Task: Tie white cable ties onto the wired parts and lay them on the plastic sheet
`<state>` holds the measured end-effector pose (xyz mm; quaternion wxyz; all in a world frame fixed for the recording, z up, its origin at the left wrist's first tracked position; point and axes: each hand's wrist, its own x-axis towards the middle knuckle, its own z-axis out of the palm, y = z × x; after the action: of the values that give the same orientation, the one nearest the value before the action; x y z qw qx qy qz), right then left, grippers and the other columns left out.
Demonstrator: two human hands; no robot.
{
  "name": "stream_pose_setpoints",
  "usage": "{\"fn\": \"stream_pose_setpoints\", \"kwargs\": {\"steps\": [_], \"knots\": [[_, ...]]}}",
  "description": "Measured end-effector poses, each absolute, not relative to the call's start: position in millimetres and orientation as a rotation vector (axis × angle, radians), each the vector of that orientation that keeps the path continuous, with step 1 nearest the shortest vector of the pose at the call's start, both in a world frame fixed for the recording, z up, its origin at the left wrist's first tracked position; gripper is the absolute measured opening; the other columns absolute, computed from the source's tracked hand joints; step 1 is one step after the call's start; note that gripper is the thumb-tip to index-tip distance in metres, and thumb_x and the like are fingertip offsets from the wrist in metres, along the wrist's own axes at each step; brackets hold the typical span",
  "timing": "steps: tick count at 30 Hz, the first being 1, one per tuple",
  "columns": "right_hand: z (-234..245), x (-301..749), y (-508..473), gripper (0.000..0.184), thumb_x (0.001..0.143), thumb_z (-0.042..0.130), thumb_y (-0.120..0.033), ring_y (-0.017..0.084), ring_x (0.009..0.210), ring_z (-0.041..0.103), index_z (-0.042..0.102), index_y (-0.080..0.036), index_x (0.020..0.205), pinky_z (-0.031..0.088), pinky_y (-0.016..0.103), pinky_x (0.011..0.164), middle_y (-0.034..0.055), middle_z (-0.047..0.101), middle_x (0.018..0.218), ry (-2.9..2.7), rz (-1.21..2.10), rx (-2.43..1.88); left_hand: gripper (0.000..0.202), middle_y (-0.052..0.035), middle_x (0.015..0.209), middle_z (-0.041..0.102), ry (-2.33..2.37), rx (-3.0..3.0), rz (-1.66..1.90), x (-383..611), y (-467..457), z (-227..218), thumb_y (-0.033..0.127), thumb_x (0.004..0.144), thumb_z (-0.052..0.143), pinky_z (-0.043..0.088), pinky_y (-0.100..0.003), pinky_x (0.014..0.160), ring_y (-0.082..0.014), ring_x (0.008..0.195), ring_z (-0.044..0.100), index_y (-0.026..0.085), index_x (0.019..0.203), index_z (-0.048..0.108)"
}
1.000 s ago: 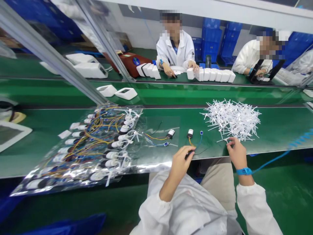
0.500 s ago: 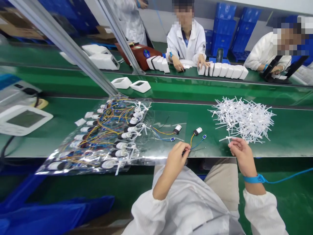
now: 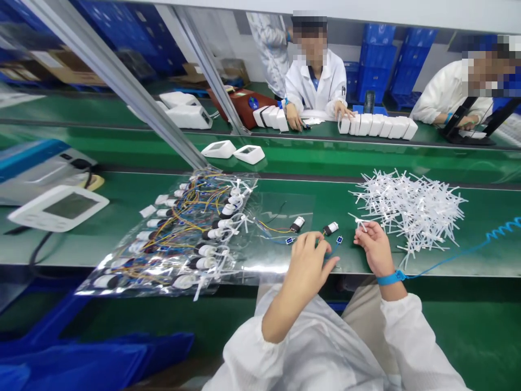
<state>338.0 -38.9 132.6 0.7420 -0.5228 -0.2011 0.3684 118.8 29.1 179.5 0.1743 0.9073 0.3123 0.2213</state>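
Note:
My left hand rests at the front edge of the green bench, fingers curled on the thin wires of a small black-and-white part with a blue connector. My right hand, with a blue wrist strap, pinches a white plastic tie just left of the heap of white ties. A second wired part lies a little to the left.
A clear plastic sheet with several wired parts lies at the left. White devices sit further left and on the belt. Across the line, people in white coats handle white boxes. A blue coiled cord runs right.
My right hand has lifted one white tie from the heap's edge and brought it left, towards my left hand. My left hand kept hold of the part's wires. The view shifted.

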Motion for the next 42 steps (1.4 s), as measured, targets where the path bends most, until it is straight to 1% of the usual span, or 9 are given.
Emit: {"fn": "stream_pose_setpoints", "kwargs": {"steps": [3,8,12,15,19,24,28,37,42], "knots": [[128,339,-42,0.044,0.072,0.104,-0.038,0.016,0.080,0.070,0.077,-0.025,0.104,0.065,0.030,0.073,-0.0003,0.075,0.094,-0.443,0.827,-1.122,0.024,-0.0124,0.139,0.064,0.810,2.547,0.674,140,38,179,0.024,0.104,0.076,0.051,-0.052,0.113,-0.0339,0.134,0.055,0.024,0.126,0.067],[120,340,-43,0.040,0.075,0.102,-0.042,0.017,0.081,0.070,0.084,-0.023,0.104,0.064,0.033,0.075,0.0035,0.078,0.098,-0.466,0.801,-1.175,0.043,-0.0161,0.145,0.064,1.046,2.524,0.606,172,57,150,0.018,0.105,0.070,0.053,-0.052,0.110,-0.0350,0.128,0.059,0.020,0.146,0.060],[118,341,-43,0.027,0.081,0.098,-0.041,0.017,0.078,0.069,0.082,-0.024,0.094,0.061,0.032,0.076,0.0018,0.076,0.093,-0.552,0.770,-1.227,0.030,-0.0165,0.143,0.065,1.148,2.513,0.636,180,60,132,0.021,0.106,0.069,0.053,-0.052,0.107,-0.0362,0.127,0.059,0.020,0.136,0.067],[120,341,-44,0.025,0.083,0.097,-0.040,0.018,0.079,0.069,0.081,-0.024,0.093,0.061,0.033,0.076,0.0027,0.077,0.096,-0.584,0.757,-1.249,0.020,-0.0145,0.136,0.070,1.124,2.468,0.677,179,60,129,0.021,0.107,0.069,0.053,-0.050,0.104,-0.0351,0.122,0.061,0.021,0.127,0.070],[126,337,-40,0.029,0.080,0.099,-0.041,0.018,0.080,0.069,0.080,-0.023,0.092,0.062,0.032,0.074,0.0031,0.078,0.096,-0.523,0.742,-1.268,0.024,-0.0115,0.125,0.076,1.009,2.326,0.696,175,63,129,0.021,0.109,0.065,0.053,-0.046,0.102,-0.0314,0.115,0.068,0.021,0.133,0.066],[133,329,-29,0.039,0.071,0.105,-0.043,0.020,0.085,0.074,0.081,-0.023,0.095,0.066,0.034,0.080,0.0042,0.080,0.097,-0.404,0.799,-1.187,0.027,-0.0102,0.132,0.076,0.810,2.233,0.648,170,62,131,0.026,0.113,0.058,0.055,-0.040,0.103,-0.0277,0.118,0.072,0.024,0.139,0.065],[134,327,-25,0.041,0.066,0.107,-0.045,0.022,0.087,0.076,0.083,-0.022,0.090,0.067,0.036,0.086,0.0047,0.080,0.089,-0.377,0.886,-1.175,0.028,-0.0098,0.134,0.074,0.717,2.231,0.595,168,61,136,0.028,0.115,0.053,0.055,-0.041,0.104,-0.0277,0.123,0.070,0.024,0.141,0.064],[139,324,-33,0.038,0.075,0.104,-0.043,0.020,0.084,0.075,0.076,-0.026,0.093,0.063,0.033,0.079,0.0024,0.081,0.092,-0.474,0.881,-1.185,0.020,-0.0090,0.121,0.073,0.764,2.230,0.527,168,63,136,0.029,0.114,0.057,0.053,-0.041,0.100,-0.0273,0.112,0.069,0.022,0.130,0.066],[140,324,-35,0.038,0.076,0.102,-0.042,0.019,0.082,0.072,0.071,-0.027,0.092,0.060,0.033,0.080,0.0014,0.081,0.093,-0.495,0.891,-1.199,0.022,-0.0068,0.122,0.073,0.717,2.268,0.488,167,63,138,0.033,0.116,0.058,0.051,-0.038,0.099,-0.0265,0.115,0.069,0.024,0.133,0.068]]}}
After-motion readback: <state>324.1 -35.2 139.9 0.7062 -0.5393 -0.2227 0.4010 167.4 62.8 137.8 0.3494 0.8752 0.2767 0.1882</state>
